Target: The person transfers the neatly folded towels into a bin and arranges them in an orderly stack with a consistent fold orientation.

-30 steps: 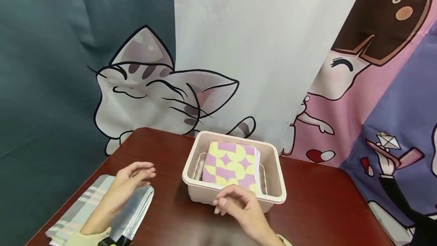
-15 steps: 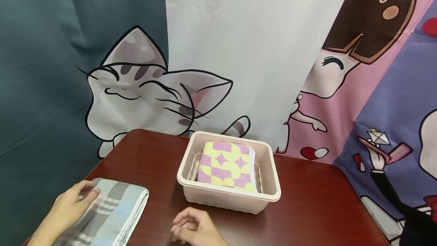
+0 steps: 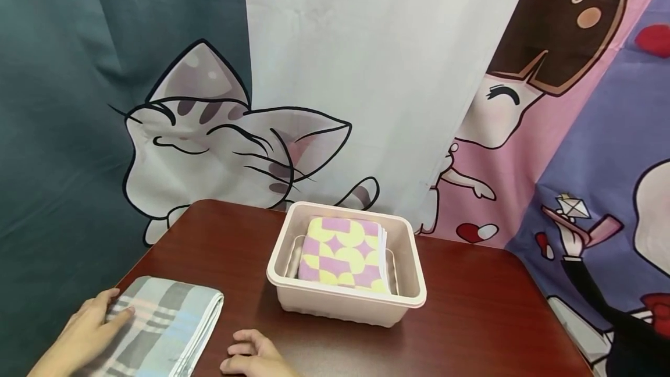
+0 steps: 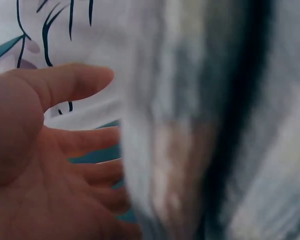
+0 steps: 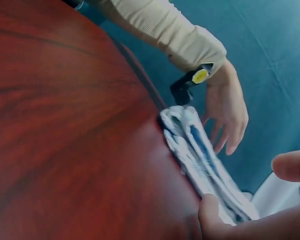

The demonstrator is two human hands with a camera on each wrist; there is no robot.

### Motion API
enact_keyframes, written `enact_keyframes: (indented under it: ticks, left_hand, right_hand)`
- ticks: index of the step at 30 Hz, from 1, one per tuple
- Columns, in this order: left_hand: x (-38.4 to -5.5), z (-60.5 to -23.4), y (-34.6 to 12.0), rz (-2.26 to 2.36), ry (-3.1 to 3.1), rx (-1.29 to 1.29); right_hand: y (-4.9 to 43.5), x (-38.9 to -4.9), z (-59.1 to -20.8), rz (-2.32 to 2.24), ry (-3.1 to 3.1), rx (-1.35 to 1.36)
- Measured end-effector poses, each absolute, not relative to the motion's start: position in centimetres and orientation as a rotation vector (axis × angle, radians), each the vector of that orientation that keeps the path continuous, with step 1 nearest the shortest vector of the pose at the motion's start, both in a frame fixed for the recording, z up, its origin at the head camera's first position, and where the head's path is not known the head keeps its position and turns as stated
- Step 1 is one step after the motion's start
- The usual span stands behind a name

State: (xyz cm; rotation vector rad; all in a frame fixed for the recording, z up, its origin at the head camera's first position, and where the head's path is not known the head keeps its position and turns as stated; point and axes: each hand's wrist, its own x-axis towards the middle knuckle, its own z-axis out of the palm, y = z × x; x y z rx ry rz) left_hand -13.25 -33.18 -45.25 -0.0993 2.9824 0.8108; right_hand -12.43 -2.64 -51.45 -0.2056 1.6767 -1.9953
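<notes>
A folded grey, light-blue and white plaid cloth [image 3: 167, 319] lies at the table's left edge. Along its left side is my left hand [image 3: 89, 330], thumb spread over the top and fingers at the outer edge. In the left wrist view the fingers [image 4: 90, 142] extend loosely beside the blurred cloth [image 4: 175, 150]. My right hand [image 3: 259, 356] is just right of the cloth, holding nothing. From the right wrist, its thumb and a finger [image 5: 211, 212] stand apart near the folded layers [image 5: 197, 150]; whether they touch is unclear.
A beige plastic bin [image 3: 345, 306] stands mid-table, with a folded purple-and-yellow patterned cloth [image 3: 340, 252] inside. The dark red wooden table [image 3: 471, 319] extends right of it. A cartoon-printed curtain [image 3: 366, 74] hangs behind the table.
Both hands have moved left and down, away from the bin. My left hand went from above the plaid cloth to its left edge; my right hand came near its right side. The view shifted slightly right.
</notes>
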Motion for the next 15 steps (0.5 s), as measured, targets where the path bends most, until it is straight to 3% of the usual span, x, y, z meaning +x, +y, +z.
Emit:
enact_keyframes:
  ticks: [9, 15]
  left_hand:
    - [-13.3, -46.2, -35.0, 0.79, 2.74, -0.296]
    - [-13.6, -46.2, -35.3, 0.816, 2.725, -0.279]
  right_hand:
    - [-7.4, -13.0, -55.5, -2.209, 1.512, -0.002]
    - [-7.5, -11.3, -49.2, -2.316, 1.303, 0.106]
